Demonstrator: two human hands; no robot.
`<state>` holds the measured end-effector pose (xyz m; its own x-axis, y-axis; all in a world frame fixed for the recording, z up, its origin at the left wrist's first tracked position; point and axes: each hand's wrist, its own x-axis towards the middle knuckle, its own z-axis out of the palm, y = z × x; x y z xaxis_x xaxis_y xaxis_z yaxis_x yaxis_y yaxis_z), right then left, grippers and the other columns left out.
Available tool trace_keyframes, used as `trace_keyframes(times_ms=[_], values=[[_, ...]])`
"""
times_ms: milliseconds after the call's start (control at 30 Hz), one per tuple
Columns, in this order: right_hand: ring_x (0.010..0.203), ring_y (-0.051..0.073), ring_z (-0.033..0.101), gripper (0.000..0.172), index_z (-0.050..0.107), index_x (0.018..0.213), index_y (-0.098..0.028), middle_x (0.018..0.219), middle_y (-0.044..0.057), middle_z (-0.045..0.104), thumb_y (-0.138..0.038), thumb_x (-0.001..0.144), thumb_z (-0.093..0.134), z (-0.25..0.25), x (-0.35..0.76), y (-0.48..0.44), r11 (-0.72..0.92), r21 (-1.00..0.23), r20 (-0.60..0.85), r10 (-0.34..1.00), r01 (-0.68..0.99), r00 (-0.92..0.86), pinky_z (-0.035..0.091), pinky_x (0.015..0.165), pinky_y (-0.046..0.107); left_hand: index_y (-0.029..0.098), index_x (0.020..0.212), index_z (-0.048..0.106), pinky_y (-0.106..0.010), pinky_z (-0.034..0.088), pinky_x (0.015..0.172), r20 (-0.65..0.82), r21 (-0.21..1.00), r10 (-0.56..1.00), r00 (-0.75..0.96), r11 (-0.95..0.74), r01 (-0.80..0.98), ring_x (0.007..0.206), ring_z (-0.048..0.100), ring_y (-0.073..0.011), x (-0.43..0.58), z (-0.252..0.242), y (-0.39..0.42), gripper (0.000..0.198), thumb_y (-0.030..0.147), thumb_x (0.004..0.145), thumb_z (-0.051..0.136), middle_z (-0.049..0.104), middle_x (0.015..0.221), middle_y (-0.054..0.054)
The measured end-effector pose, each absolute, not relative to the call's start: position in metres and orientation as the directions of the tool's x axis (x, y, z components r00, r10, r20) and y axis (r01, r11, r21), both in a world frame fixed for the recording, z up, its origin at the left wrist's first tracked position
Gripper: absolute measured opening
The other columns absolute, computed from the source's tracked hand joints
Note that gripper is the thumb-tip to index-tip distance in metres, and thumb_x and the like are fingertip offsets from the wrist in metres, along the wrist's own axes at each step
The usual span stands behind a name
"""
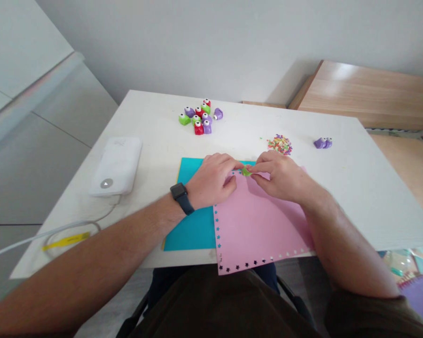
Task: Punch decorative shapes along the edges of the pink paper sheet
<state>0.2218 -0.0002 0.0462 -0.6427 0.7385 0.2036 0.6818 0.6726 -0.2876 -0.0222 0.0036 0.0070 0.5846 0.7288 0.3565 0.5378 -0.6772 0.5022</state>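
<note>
Tabletop (356,188), white, carries everything, with its near edge toward the person. Pink sheet (257,225) lies at the middle of it, its near corner hanging over that edge; small star holes run along its left and bottom borders. Blue sheet (193,225) lies flat under the pink one and shows to its left. White power bank (116,165) sits well to the left, with a white cable (56,230) curling from it toward the near left corner, a yellow tag on the cable.

Left hand (213,180), with a dark watch (181,198) at the wrist, rests on the far edge of the pink sheet; its fingers are curled together, the tips touching a small green punch (246,171). Right hand (280,177) meets it from the other side, fingers pinched on the same punch. The punch sits at the pink sheet's far edge, between the two hands, mostly hidden by them.

Cluster of punches (199,116), green, red and purple, stands at the far middle of the tabletop. Purple punch (323,142) sits apart at the far right. Confetti pile (279,144) lies just beyond the right hand.
</note>
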Motion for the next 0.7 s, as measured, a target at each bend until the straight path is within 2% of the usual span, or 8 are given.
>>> trace_keyframes(times_ms=[333,500,700], values=[[0.093,0.026,0.067,0.017,0.08,0.104,-0.015,0.097,0.012,0.074,-0.022,0.096,0.066,0.044,0.218,0.0,0.638,-0.338,0.265,0.77,0.692,-0.581,0.051,0.087,0.041,0.019,0.111,0.075,-0.047,0.05,0.093,0.312,0.418,0.766,0.562,-0.642,0.643,0.103,0.067,-0.0284,-0.026,0.002,0.008,0.021,0.023,0.096,0.061,0.076,0.108,-0.008],[0.095,0.027,0.067,0.026,0.078,0.116,-0.013,0.101,0.013,0.075,-0.026,0.097,0.068,0.038,0.217,0.002,0.62,-0.303,0.214,0.784,0.724,-0.582,0.051,0.089,0.041,0.02,0.11,0.075,-0.045,0.05,0.092,0.29,0.426,0.77,0.569,-0.636,0.643,0.101,0.067,-0.0273,-0.026,0.004,0.008,0.02,0.022,0.096,0.062,0.076,0.104,-0.008],[0.098,0.027,0.067,0.022,0.078,0.114,-0.015,0.103,0.013,0.076,-0.028,0.1,0.067,0.034,0.218,0.005,0.597,-0.272,0.227,0.802,0.755,-0.553,0.051,0.09,0.04,0.019,0.109,0.075,-0.044,0.05,0.092,0.269,0.433,0.772,0.576,-0.631,0.643,0.1,0.067,-0.027,-0.026,0.005,0.008,0.018,0.022,0.097,0.062,0.075,0.104,-0.007]])
